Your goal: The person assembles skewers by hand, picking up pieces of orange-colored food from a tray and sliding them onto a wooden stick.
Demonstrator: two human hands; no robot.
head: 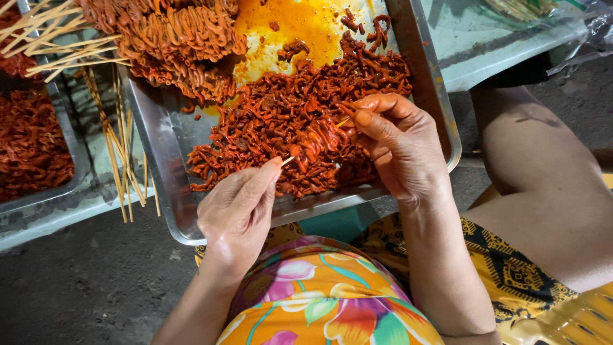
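My left hand [237,211] pinches the near end of a thin bamboo skewer [288,160] over a steel tray [167,169]. A piece of red marinated meat [319,137] is threaded on the skewer. My right hand [399,144] grips that meat and the skewer's far end with thumb and fingers. Below both hands lies a heap of red marinated meat strips [281,108]. Finished skewers of folded meat [182,38] are stacked at the tray's far left, beside a pool of orange sauce [300,22].
Loose bamboo skewers [118,150] lie left of the tray, more at the top left [48,38]. A second tray of red meat [29,144] stands at the far left. My bare knee [543,185] is on the right, above a grey floor [83,281].
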